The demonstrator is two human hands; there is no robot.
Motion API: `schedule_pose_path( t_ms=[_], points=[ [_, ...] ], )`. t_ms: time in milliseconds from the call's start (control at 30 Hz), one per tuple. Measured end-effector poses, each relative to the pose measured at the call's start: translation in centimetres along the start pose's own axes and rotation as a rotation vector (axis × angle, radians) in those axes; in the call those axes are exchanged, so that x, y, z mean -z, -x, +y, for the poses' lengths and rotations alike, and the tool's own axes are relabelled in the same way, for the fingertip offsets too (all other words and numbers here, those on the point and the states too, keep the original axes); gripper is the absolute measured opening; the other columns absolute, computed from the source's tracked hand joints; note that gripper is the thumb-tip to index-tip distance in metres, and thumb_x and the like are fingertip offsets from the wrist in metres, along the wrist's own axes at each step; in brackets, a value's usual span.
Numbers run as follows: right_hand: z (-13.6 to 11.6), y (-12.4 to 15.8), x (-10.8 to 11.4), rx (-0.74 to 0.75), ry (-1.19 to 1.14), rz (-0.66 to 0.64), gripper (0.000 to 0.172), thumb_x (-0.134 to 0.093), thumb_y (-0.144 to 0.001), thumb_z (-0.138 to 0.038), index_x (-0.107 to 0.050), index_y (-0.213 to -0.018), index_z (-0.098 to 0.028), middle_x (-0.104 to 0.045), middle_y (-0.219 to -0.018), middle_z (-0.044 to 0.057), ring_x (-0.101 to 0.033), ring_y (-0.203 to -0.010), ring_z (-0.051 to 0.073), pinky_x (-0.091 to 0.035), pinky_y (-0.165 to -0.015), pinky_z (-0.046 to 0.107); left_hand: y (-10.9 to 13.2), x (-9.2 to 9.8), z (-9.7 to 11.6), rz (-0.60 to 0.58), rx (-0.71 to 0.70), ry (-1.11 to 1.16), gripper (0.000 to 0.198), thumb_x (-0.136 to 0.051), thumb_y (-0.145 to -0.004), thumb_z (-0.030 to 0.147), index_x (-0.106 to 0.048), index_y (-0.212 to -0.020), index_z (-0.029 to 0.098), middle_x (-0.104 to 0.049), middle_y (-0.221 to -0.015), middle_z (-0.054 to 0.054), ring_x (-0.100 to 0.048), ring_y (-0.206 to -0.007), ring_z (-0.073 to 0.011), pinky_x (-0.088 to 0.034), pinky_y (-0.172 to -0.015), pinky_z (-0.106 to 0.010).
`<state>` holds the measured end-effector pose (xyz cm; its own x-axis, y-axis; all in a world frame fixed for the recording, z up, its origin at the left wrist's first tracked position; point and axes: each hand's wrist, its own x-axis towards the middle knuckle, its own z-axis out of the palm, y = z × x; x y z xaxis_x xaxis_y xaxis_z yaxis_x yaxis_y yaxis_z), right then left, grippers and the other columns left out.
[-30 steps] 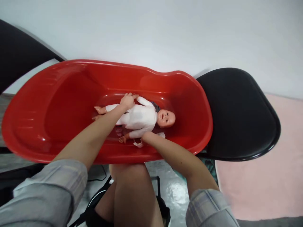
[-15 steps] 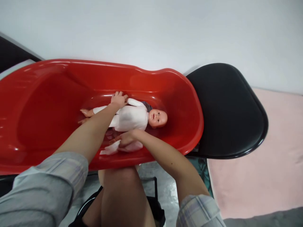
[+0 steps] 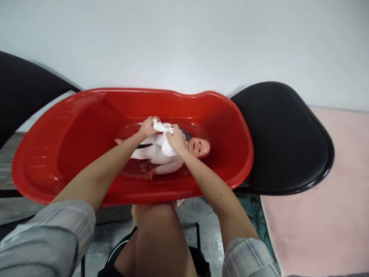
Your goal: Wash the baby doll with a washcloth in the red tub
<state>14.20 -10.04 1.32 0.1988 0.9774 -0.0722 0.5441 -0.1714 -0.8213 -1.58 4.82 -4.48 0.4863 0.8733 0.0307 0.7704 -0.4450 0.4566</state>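
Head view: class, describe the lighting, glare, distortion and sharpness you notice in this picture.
Head view: soft, even light; pale glare streaks on the red tub near its rim; wide-angle bending bows the tub and the black chair seat; the doll, left hand and right hand look reasonably sharp; the sleeves at the bottom edge are soft.

The tub [image 3: 72, 127] is formed of red plastic, smooth and glossy, with highlights along its rim. The doll [image 3: 173, 152] is given a hard, slightly shiny plastic head and limbs; its body is covered in matt white cloth. A soft white cloth [image 3: 163, 129] is crumpled upon it. The black seat [image 3: 282, 142] is finished smooth with a glossy edge. The sleeves [image 3: 54, 234] are made of matt woven fabric.
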Motion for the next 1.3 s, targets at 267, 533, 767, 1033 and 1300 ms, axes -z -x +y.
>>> schedule_pose_path(
  t_ms=[267,533,767,1033,1300],
  points=[
    [0.6,-1.2,0.5,0.204,-0.003,-0.045,0.075,-0.055,-0.091,-0.003,-0.037,-0.164,-0.01,-0.022,-0.174,0.019,-0.036,-0.16,0.024,-0.036,-0.13,0.037,2.0,0.3,4.5,0.129,-0.146,0.664,0.036,-0.072,-0.072,0.036,-0.065,-0.102,0.016,-0.073,-0.112,-0.01,-0.068,-0.101,-0.0274,-0.056,-0.094,-0.038],
    [1.6,-1.5,2.6,0.298,0.361,-0.105,0.081,-0.068,-0.092,-0.009,-0.039,-0.166,-0.024,-0.038,-0.172,0.006,-0.046,-0.147,0.03,-0.044,-0.124,0.05,3.3,1.5,6.4,0.023,-0.165,0.788,0.031,-0.07,-0.075,0.029,-0.064,-0.103,0.016,-0.073,-0.113,-0.01,-0.067,-0.107,-0.0286,-0.054,-0.098,-0.041],
    [1.1,-0.9,2.8,0.294,0.576,-0.116,0.068,-0.071,-0.096,-0.016,-0.049,-0.159,-0.027,-0.049,-0.162,0.008,-0.051,-0.133,0.031,-0.051,-0.112,0.049,3.3,0.6,6.3,-0.001,-0.125,0.842,0.04,-0.074,-0.071,0.023,-0.056,-0.106,0.019,-0.066,-0.109,-0.007,-0.063,-0.106,-0.0265,-0.053,-0.094,-0.038],
    [-0.2,-0.1,3.0,0.222,0.644,-0.151,0.042,-0.043,-0.111,-0.028,-0.062,-0.148,-0.03,-0.056,-0.145,0.011,-0.049,-0.128,0.032,-0.058,-0.096,0.042,3.7,0.1,6.7,-0.117,-0.027,0.939,0.044,-0.075,-0.074,0.024,-0.058,-0.115,0.019,-0.067,-0.111,-0.006,-0.065,-0.107,-0.0248,-0.053,-0.092,-0.035],
    [-0.2,-0.2,2.6,0.315,0.705,-0.19,0.054,-0.032,-0.109,-0.016,-0.065,-0.145,-0.037,-0.058,-0.15,0.002,-0.053,-0.128,0.026,-0.055,-0.105,0.038,3.3,-0.1,6.3,-0.105,-0.173,0.805,0.051,-0.082,-0.071,0.037,-0.066,-0.115,0.016,-0.072,-0.119,-0.011,-0.067,-0.112,-0.0289,-0.053,-0.102,-0.041]
  ],
)
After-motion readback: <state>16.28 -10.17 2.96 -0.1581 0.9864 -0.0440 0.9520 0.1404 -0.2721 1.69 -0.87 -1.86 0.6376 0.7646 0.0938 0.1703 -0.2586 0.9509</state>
